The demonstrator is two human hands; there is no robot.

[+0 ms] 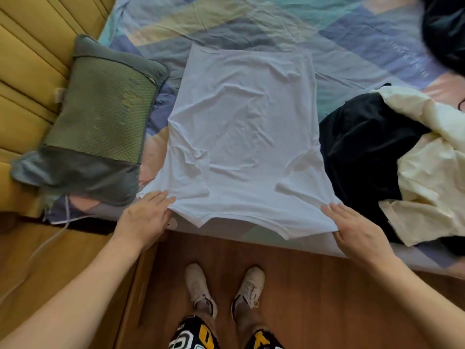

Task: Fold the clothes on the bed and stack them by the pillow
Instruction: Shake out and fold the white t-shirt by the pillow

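Note:
A white T-shirt [241, 137] lies spread flat across the bed, its neckline at the near edge and its hem far from me. My left hand [144, 220] pinches the shirt's near left shoulder between thumb and fingers, beside the pillow. My right hand [357, 233] pinches the near right shoulder the same way, and the fabric gathers toward its thumb. A grey-green pillow [100, 117] lies left of the shirt. A black garment [362, 147] and a cream garment [432, 157] lie unfolded in a heap to the right.
The patterned bedsheet [276, 23] stretches beyond the shirt. A yellow padded headboard [27, 66] stands on the left. A dark object [445, 31] sits at the top right. My shoes [224, 288] are on the wooden floor [314, 285] at the bed's edge. A white cable [50, 238] trails by the pillow.

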